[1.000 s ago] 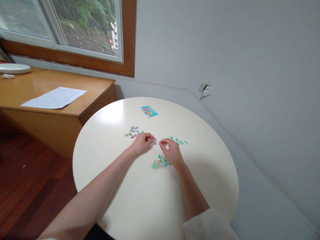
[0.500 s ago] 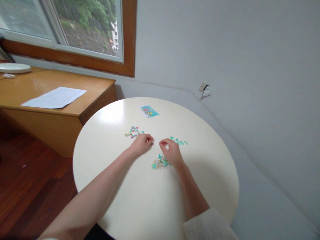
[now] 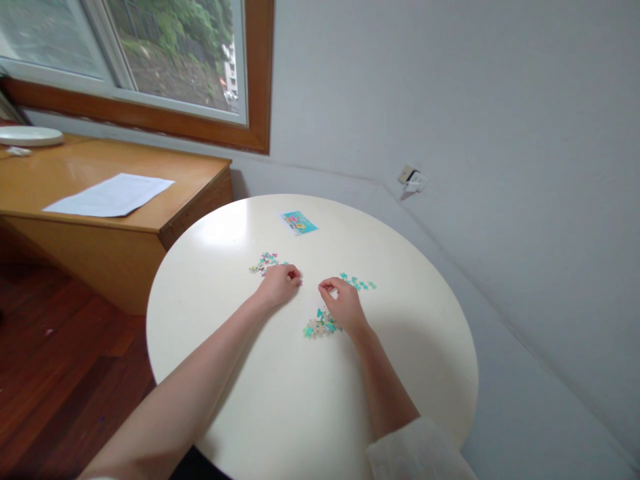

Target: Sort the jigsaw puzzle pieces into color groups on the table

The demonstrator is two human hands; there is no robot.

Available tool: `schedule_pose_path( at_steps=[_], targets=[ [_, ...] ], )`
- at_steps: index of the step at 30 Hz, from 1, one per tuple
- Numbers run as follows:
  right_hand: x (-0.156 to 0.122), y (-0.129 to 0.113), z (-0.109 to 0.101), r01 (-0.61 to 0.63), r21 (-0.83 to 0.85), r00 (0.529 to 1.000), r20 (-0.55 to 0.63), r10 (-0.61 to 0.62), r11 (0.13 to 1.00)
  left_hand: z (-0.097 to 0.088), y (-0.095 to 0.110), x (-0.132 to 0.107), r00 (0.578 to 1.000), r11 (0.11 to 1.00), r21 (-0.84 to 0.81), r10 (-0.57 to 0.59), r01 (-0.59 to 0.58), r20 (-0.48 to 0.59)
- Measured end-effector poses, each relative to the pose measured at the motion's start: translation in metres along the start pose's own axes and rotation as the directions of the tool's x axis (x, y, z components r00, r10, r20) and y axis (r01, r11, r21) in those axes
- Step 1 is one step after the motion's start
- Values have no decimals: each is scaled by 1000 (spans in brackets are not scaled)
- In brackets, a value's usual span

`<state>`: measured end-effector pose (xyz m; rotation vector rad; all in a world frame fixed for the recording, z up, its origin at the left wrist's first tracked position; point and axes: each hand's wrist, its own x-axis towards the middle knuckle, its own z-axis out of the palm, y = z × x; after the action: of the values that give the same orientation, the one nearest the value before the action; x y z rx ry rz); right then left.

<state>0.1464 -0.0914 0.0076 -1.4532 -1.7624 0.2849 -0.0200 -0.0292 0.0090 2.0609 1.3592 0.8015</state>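
From where I watch, my left hand point(image 3: 279, 285) has drawn back and to the left since a second ago: its fingertips sat close to the right hand then, and now they rest just beside the loose pile of puzzle pieces point(image 3: 265, 263) on the far left of the round tabletop point(image 3: 215, 233). The gap between the two hands has widened. The left grip is curled shut, fingertips pinched on a small puzzle piece point(image 3: 299, 283) that is too small to make out well. My right hand point(image 3: 343, 305) has not shifted; thumb and forefinger are pinched together, but I cannot tell whether anything sits between them. Its heel lies against the joined cluster of pieces point(image 3: 320, 325), with a teal row of pieces point(image 3: 359, 283) just beyond its knuckles. The picture card point(image 3: 299, 223) lies unmoved at the far side.
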Motion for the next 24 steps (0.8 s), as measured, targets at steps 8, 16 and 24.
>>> schedule_pose_path(
  at_steps=[8,16,24],
  targets=[
    [0,1,1,-3,10,1000,-6,3,1000,-5,-8,3,991,991,96,-80,91,-109],
    [-1,3,1,-2,8,1000,-16,2,1000,-11,-3,0,984,978,146,-129,147,-120],
    [0,1,0,-6,10,1000,-11,7,1000,-11,-5,1,984,977,149,-139,154,-107]
  ],
)
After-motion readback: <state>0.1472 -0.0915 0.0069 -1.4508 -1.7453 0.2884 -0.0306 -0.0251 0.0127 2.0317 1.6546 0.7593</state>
